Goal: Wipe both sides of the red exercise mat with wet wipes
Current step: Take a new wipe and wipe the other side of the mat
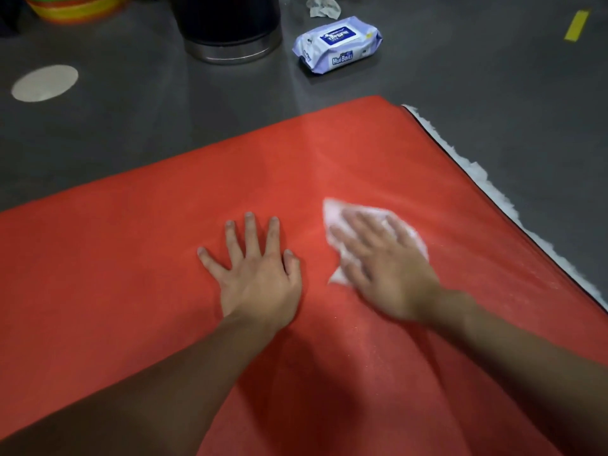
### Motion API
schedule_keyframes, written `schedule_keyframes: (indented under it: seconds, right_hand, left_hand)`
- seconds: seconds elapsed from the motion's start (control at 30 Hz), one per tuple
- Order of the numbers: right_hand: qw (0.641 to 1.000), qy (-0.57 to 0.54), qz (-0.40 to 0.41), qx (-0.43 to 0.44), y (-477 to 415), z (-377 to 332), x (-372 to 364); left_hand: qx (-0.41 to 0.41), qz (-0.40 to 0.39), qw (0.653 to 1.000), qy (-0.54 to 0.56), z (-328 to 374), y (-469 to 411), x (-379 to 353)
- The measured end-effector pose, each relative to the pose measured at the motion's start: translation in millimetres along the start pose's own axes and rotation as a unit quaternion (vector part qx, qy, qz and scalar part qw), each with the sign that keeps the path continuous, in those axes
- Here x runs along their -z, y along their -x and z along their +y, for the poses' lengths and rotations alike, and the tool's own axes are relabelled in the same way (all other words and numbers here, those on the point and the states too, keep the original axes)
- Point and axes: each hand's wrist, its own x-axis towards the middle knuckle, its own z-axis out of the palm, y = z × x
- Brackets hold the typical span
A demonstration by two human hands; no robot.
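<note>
The red mat lies flat on the grey floor and fills most of the view, with a white fuzzy strip showing along its right edge. Beyond it stand a dark bin, a pack of wipes and a crumpled used wipe. The left hand is spread flat on the mat, fingers wide, steadying it. The right hand presses flat, fingers close together, on a white wet wipe and is blurred, so it is likely mid-stroke. To do this step well, keep the palm fully over the wipe, work in overlapping passes out to the edges, and hold the mat firm so it does not creep. Only this face shows; the underside likely still needs doing.
</note>
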Motion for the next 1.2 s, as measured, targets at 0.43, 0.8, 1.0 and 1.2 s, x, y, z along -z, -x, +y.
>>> schedule_keyframes:
  seconds: [0.43, 0.8, 1.0, 1.2]
  right_hand:
    - [0.994, 0.005, 0.028, -0.107, -57.6, -29.7, -5.3]
    - [1.0, 0.012, 0.0, -0.019, -81.7, -40.3, -8.1]
    - [0.994, 0.011, 0.01, -0.105, -136.1, -4.5, 3.1]
    - [0.998, 0.024, 0.006, 0.065, -141.3, -16.4, 1.8]
  left_hand:
    - [0.047, 0.089, 0.992, 0.078, -4.2, -7.4, -3.1]
    - [-0.097, -0.003, 0.995, -0.008, -33.4, -43.1, 3.2]
    - [-0.101, -0.014, 0.995, -0.004, -33.9, -45.7, 6.1]
    - [-0.115, -0.003, 0.993, 0.006, -34.8, -45.1, 5.3]
